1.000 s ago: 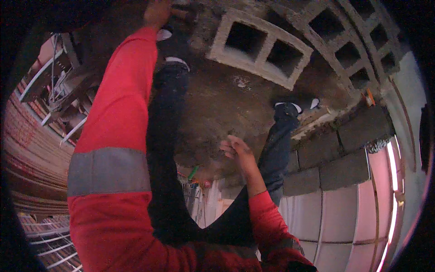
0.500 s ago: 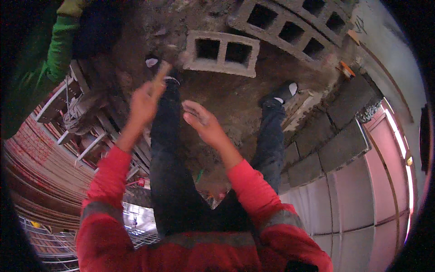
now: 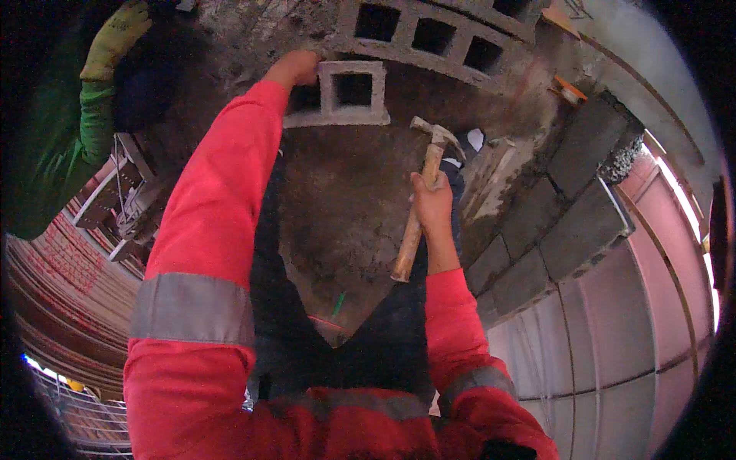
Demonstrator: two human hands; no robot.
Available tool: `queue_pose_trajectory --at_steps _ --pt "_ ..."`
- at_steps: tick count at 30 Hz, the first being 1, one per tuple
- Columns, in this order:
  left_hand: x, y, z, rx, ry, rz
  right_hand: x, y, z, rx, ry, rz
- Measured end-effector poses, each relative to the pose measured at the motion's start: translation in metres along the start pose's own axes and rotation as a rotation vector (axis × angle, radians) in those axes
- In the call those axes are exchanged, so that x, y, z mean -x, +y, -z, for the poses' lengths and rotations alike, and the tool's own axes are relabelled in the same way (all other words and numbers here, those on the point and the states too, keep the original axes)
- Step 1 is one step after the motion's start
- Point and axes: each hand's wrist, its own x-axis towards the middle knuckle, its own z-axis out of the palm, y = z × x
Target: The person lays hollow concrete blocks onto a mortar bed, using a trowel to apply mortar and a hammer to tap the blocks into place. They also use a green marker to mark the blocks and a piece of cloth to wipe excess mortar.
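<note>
My left hand (image 3: 300, 67) reaches forward with its fingers closed at the far left edge of a grey hollow concrete block (image 3: 379, 93). The hand and sleeve cover part of that block. In my right hand (image 3: 434, 205) is a hammer (image 3: 432, 162), gripped around the middle of its worn wooden handle. Its metal head points away from me, above my right shoe, and the handle's butt end comes back toward my right thigh. The fingertips of my left hand are partly hidden.
More hollow blocks (image 3: 452, 57) lie beyond. To the right stands a low block wall (image 3: 579, 222), with an orange-edged tool (image 3: 569, 89) near its far end. At far left is another person's gloved hand (image 3: 115, 42) and green sleeve. A wooden frame (image 3: 115, 192) stands below it.
The hammer has passed from my left hand to my right, which was open before. My left hand has stretched forward to the concrete block. The view has shifted somewhat.
</note>
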Motion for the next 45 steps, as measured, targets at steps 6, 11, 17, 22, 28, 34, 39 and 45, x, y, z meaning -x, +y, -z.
queue_pose_trajectory --at_steps 6,11,17,22,28,34,39,45 --pt "0.010 0.000 -0.027 -0.033 0.200 -0.073 -0.016 0.021 -0.003 -0.582 -0.349 -0.362" --pt "0.068 0.086 -0.060 -0.078 0.383 0.046 0.013 0.039 0.002 -0.472 -0.285 -0.319" --pt "0.132 0.125 0.000 -0.092 0.252 0.112 0.048 0.027 0.047 -0.511 -0.311 -0.323" --pt "0.186 0.158 0.087 -0.170 0.261 0.084 0.067 0.008 0.091 -0.428 -0.260 -0.188" --pt "0.192 0.190 0.167 -0.203 0.434 0.036 0.091 -0.038 0.138 -0.142 -0.066 0.166" --pt "0.137 0.190 0.160 -0.194 0.699 0.012 0.109 -0.085 0.150 -0.051 0.055 0.483" --pt "0.085 0.127 0.165 -0.092 0.882 -0.082 0.043 -0.118 0.150 0.151 0.098 0.470" --pt "0.075 0.129 0.183 0.026 0.816 -0.030 0.043 -0.200 0.172 0.384 0.058 0.573"
